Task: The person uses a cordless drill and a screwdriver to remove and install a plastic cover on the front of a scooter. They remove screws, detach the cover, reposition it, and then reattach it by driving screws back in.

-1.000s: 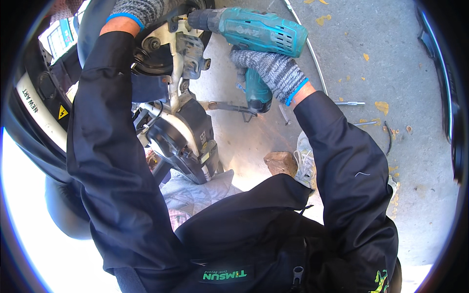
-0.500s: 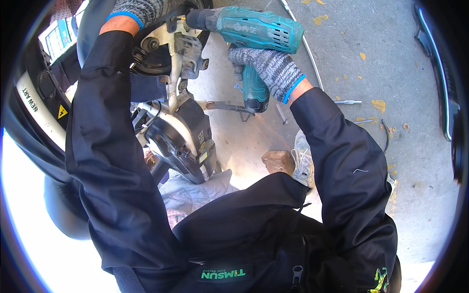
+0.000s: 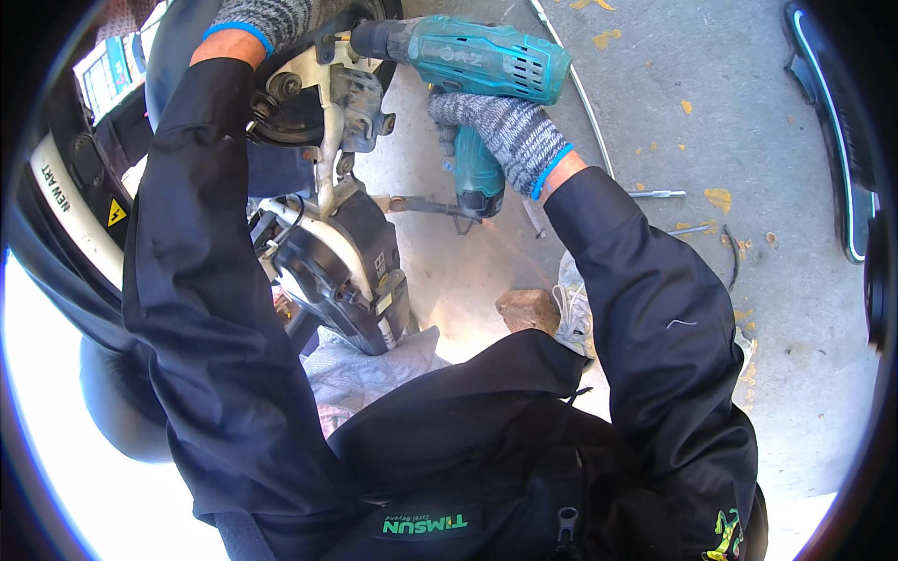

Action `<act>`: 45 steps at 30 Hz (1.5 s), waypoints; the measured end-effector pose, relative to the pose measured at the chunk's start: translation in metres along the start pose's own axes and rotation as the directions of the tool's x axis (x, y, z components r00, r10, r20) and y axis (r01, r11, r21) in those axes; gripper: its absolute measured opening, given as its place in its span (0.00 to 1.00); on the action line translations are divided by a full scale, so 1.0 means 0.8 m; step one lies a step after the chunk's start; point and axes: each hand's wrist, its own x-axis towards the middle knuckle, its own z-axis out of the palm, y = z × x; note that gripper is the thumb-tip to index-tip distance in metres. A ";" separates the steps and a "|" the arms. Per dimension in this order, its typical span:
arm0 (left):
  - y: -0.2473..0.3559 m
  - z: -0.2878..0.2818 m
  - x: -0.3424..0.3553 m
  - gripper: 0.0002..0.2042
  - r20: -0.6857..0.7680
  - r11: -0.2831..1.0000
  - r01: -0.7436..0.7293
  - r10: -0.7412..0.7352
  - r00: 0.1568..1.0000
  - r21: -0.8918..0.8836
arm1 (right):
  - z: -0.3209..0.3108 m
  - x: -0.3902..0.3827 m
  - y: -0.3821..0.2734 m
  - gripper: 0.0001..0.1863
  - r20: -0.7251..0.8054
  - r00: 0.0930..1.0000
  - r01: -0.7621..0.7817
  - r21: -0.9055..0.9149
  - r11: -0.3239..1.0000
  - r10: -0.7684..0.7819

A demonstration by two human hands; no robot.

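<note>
A teal and black cordless drill (image 3: pixel 486 58) lies level at the top of the view, its nose pointing left. My right hand (image 3: pixel 500 136), in a grey knit glove with a blue cuff, is wrapped round its handle. The bit meets a dark tab on the cream metal frame (image 3: pixel 329 150) of a partly stripped scooter. My left hand (image 3: pixel 271 17), gloved alike, rests at the upper left by a black round part of the scooter; its fingers run out of view or behind parts. A grey metal bracket (image 3: pixel 358 107) sits on the frame just below the drill's nose.
A black battery-like box (image 3: pixel 360 252) hangs on the frame, above a grey quilted cloth (image 3: pixel 374 365). A brown block (image 3: pixel 527 309) lies by my shoe (image 3: pixel 573 313). Metal rods (image 3: pixel 658 194) lie on the concrete, and a long black trim panel (image 3: pixel 837 140) lies far right.
The drill and my right hand have shifted slightly left, and the drill's rear end sits a touch lower. My left hand stays about where it was.
</note>
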 end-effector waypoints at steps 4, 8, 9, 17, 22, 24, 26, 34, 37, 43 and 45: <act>-0.001 0.007 -0.003 0.14 -0.001 1.000 -0.001 0.001 1.000 0.026 | 0.003 -0.002 -0.007 0.14 -0.008 0.997 -0.075 -0.003 0.997 0.075; 0.000 0.005 0.002 0.14 0.005 1.000 0.005 -0.005 1.000 0.029 | -0.004 0.005 0.008 0.16 0.001 1.000 0.021 -0.111 0.994 -0.021; 0.001 0.006 0.003 0.14 -0.009 1.000 0.005 -0.005 1.000 0.023 | -0.006 0.005 0.010 0.16 0.008 0.997 0.073 -0.153 0.985 -0.072; -0.007 0.042 -0.006 0.12 -0.019 0.987 0.113 -0.116 0.993 -0.118 | -0.093 -0.142 -0.005 0.12 -0.058 0.992 0.079 -0.390 0.917 -0.110; 0.000 0.055 -0.004 0.12 -0.527 0.609 -0.241 -0.347 0.775 -0.755 | -0.108 -0.166 -0.016 0.14 -0.184 0.982 -0.005 -0.285 0.959 -0.049; 0.051 0.064 0.001 0.13 -0.254 0.030 -0.282 -0.535 0.806 -0.959 | -0.114 -0.181 -0.029 0.13 -0.215 0.977 -0.052 -0.268 0.962 -0.007; 0.103 0.028 0.005 0.13 0.068 -0.485 -0.215 -0.501 0.863 -0.847 | -0.117 -0.192 -0.048 0.15 -0.236 0.971 -0.009 -0.197 0.980 -0.039; 0.204 0.028 0.004 0.13 -0.016 -0.917 -0.390 -0.390 0.921 -0.087 | -0.090 -0.223 -0.115 0.24 -0.158 0.964 0.188 -0.159 0.969 -0.213; 0.207 0.029 0.001 0.12 0.003 -0.912 -0.406 -0.407 0.913 0.052 | -0.078 -0.215 -0.112 0.24 -0.132 0.967 0.190 -0.187 0.964 -0.216; 0.204 0.019 -0.018 0.12 -0.079 -0.914 -0.351 -0.372 0.925 0.202 | -0.076 -0.193 -0.084 0.19 -0.122 0.973 0.183 -0.106 0.977 -0.196; 0.206 0.018 -0.023 0.12 -0.078 -0.920 -0.349 -0.367 0.927 0.180 | -0.074 -0.195 -0.079 0.19 -0.120 0.977 0.177 -0.017 0.984 -0.178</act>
